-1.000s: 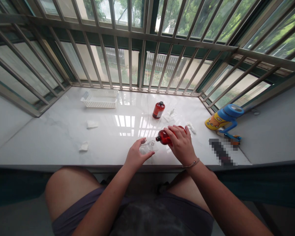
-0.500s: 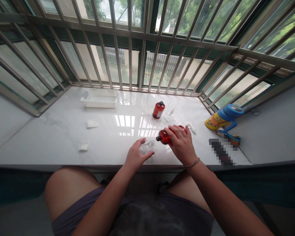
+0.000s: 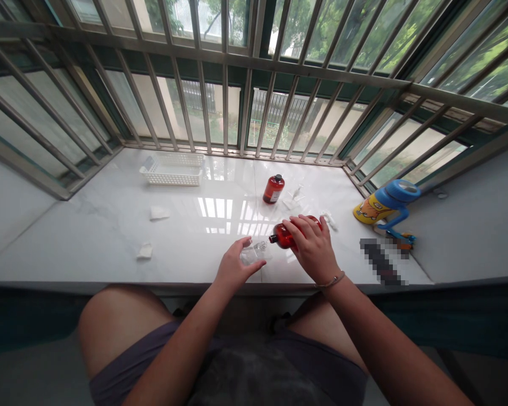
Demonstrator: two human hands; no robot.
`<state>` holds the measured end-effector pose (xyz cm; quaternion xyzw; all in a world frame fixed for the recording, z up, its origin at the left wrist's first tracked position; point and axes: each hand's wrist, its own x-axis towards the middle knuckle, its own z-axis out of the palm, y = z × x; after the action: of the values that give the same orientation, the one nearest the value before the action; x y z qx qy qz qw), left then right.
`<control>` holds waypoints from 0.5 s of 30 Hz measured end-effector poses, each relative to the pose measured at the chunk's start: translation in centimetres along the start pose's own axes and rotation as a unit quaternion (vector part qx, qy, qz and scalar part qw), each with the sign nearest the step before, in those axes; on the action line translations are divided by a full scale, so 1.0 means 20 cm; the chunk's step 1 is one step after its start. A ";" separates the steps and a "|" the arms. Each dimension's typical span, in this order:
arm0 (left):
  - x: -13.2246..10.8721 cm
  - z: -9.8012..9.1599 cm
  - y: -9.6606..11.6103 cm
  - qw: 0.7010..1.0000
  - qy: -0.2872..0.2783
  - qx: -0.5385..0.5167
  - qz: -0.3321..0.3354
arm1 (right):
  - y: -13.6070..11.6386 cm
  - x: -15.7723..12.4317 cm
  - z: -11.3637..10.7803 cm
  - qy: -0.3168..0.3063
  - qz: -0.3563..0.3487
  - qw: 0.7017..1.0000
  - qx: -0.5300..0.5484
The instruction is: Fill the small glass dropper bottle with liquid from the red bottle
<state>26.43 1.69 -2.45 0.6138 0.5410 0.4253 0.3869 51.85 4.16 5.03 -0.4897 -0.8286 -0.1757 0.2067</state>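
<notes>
My right hand is closed round a red see-through bottle, tipped nearly level with its dark, uncapped neck pointing left. Just beyond that mouth is the open neck of a small clear bottle, also leaning. My left hand grips the clear bottle between thumb and fingers, low over the counter. Whether liquid runs between the two necks is too small to tell. A second red bottle, with a black cap and a white label, stands upright behind them. Beside it lies a clear pump top.
A white plastic basket sits at the back left of the white counter. Crumpled tissues lie on the left. At right are a blue-and-yellow flask and a blurred dark object. Metal bars line the back.
</notes>
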 end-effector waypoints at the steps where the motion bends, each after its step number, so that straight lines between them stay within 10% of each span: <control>1: 0.00 0.00 0.00 1.000 0.001 -0.001 0.000 | 0.00 0.00 0.00 0.000 0.000 1.000 -0.001; 15: 0.00 0.00 0.00 1.000 -0.001 -0.003 0.002 | 0.00 0.00 0.00 -0.001 -0.006 1.000 -0.004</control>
<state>26.34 1.60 -2.42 0.6143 0.5377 0.4272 0.3885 51.84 4.14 4.97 -0.4855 -0.8312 -0.1795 0.2031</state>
